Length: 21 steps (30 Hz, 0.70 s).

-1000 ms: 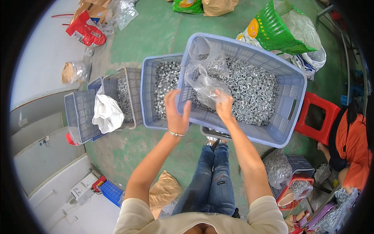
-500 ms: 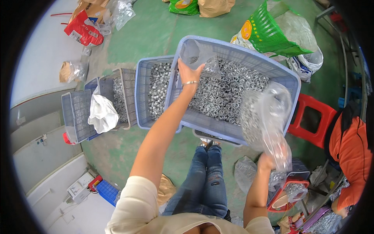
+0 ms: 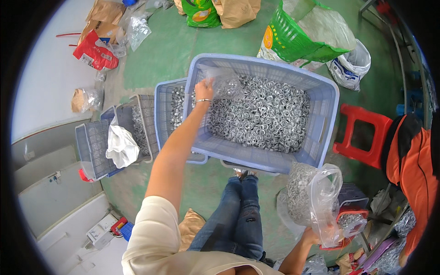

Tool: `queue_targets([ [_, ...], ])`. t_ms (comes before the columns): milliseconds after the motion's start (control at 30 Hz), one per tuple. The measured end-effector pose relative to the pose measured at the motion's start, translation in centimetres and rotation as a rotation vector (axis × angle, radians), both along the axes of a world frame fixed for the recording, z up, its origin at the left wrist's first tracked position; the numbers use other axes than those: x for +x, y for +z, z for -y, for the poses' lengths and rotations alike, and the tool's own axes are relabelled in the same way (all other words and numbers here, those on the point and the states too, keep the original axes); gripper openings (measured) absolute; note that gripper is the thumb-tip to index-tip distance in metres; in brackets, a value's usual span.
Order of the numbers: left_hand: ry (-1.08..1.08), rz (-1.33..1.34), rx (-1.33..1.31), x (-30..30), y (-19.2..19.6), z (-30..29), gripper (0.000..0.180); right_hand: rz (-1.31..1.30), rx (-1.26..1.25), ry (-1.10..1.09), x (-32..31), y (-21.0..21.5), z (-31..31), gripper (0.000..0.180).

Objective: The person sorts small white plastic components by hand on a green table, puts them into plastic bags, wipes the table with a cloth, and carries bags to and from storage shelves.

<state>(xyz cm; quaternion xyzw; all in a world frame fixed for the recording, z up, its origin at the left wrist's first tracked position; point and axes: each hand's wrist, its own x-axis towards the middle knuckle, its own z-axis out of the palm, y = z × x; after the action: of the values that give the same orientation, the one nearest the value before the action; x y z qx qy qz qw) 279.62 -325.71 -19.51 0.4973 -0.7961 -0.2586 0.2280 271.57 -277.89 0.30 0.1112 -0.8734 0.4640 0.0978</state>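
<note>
The left hand [image 3: 204, 90] pinches an empty clear bag [image 3: 225, 83] over the big basket [image 3: 326, 98] of metal rings [image 3: 261, 114]. The right hand [image 3: 310, 236], low right, grips a filled bag [image 3: 314, 199] by its base; tilted, it could spill rings on the floor.

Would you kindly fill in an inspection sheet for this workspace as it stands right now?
Surface: green floor, worn in patches.
Job's things: large blue basket full of metal rings; clear bag over the rings; filled bag at the lower right.
Clutter: three smaller baskets at the left, one with a white cloth; red stool; green sack; brown paper bags; red packet.
Hands: left hand pinches the clear bag; right hand holds the filled bag.
Cables: nothing seen.
Surroundings: pale wall at the left; an orange garment at the right.
</note>
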Motion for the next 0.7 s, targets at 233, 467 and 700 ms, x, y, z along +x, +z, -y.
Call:
queue_targets([
  [233, -0.13, -0.23, 0.09, 0.7, 5.1, -2.6, 0.021, 0.177, 0.05, 0.004, 1.4, 0.4, -1.0, 0.054],
  [467, -0.153, -0.232, 0.218, 3.4, 17.4, -8.5, 0.02, 0.32, -0.137, -0.306, 2.9, -1.5, -2.5, 0.05],
  [700, -0.248, -0.286, 0.256, 8.6, 30.3, -14.3, 0.018, 0.33, -0.186, -0.419, 4.2, 2.0, -1.0, 0.047],
])
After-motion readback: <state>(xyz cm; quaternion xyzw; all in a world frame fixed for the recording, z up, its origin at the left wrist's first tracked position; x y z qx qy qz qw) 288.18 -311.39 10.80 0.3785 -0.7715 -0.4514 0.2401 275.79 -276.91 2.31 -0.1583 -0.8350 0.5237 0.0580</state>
